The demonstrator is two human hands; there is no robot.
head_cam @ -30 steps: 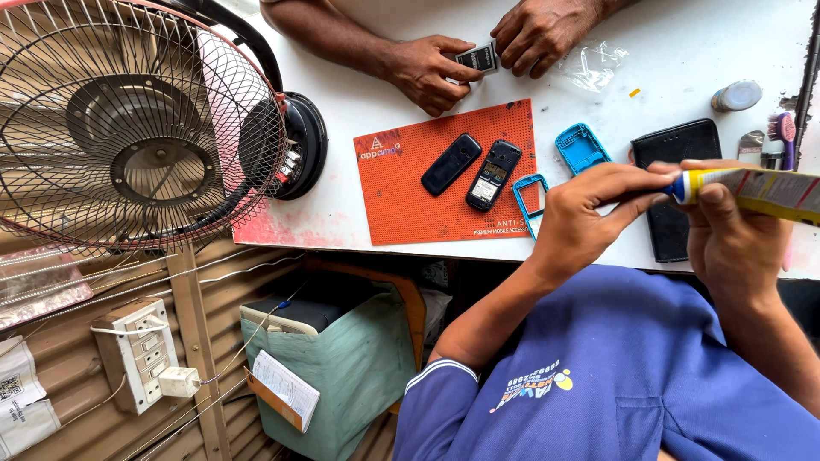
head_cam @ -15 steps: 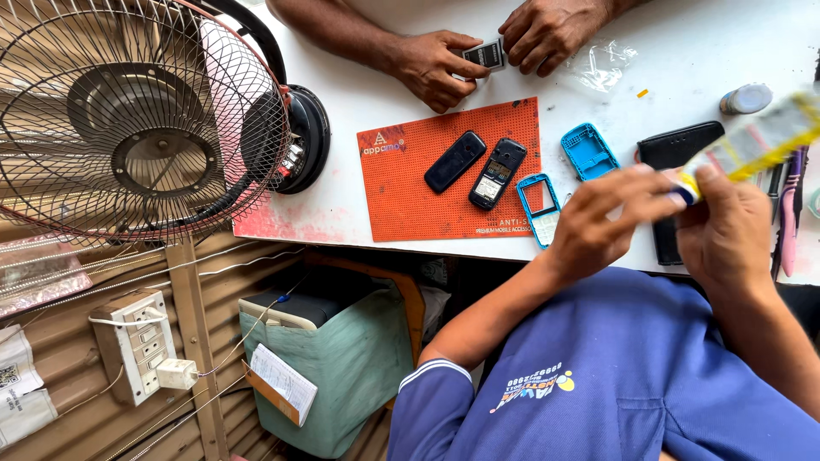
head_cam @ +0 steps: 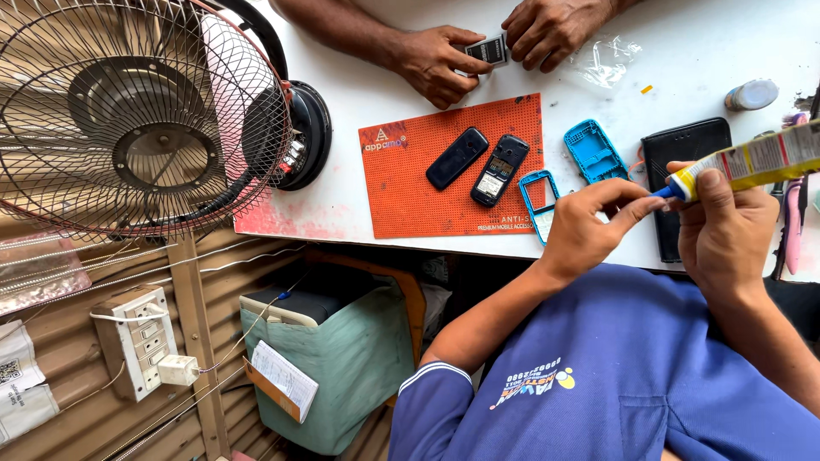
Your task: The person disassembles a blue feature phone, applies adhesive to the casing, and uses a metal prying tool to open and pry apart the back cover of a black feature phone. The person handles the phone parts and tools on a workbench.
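**Uncapping the glue tube at the bench edge**

Step in hand, as I judge it — the cap end of a yellow adhesive tube (head_cam: pixel 752 160) is being worked. The right hand (head_cam: pixel 726 230) is wrapped shut around the tube near its nozzle, thumb along the top, with the tube's body running up and away to the right. The left hand (head_cam: pixel 589 226) comes in from the left, thumb and forefinger pinched together on the small blue tip (head_cam: pixel 662 192); the other fingers curl loosely. Whether the cap is turning or already loose I cannot tell.

The next move calls for a steady hold on the tube without squeezing it, and a fine twist at the tip — little room for slip.

Just beyond the left hand lies a blue phone frame (head_cam: pixel 538 195), half on the orange work mat (head_cam: pixel 410 192). Further out on the mat sit a dark back cover (head_cam: pixel 457 158) and a bare phone body (head_cam: pixel 500 169). A blue housing (head_cam: pixel 594 151) and a black wallet case (head_cam: pixel 683 154) lie past the two hands.

Across the table, another person's hands (head_cam: pixel 444 61) hold a small battery-like part (head_cam: pixel 489 51).
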